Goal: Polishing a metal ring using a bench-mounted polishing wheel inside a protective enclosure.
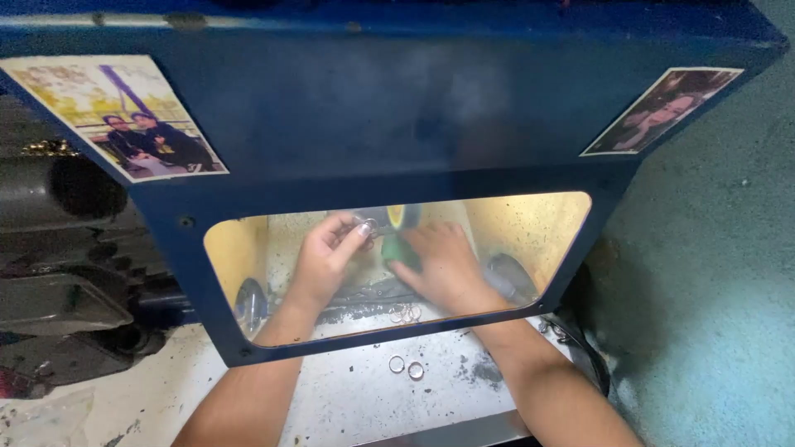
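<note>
- A white, grit-speckled desk [348,397] carries loose rings [406,367]; more rings [406,314] lie further in.
- A blue hood [397,108] with two photos stuck on it covers the work; a window [530,232] shows a yellow-lit inside.
- Left hand [327,257]: grip pinching a ring [368,225].
- Right hand [443,265]: grip pressed on a green block [399,251] just beside the ring.
- The window blurs both hands; dark machinery at left is unclear.

Blue hood [397,108], lit yellow inside; teal wall [712,273] beside.
</note>
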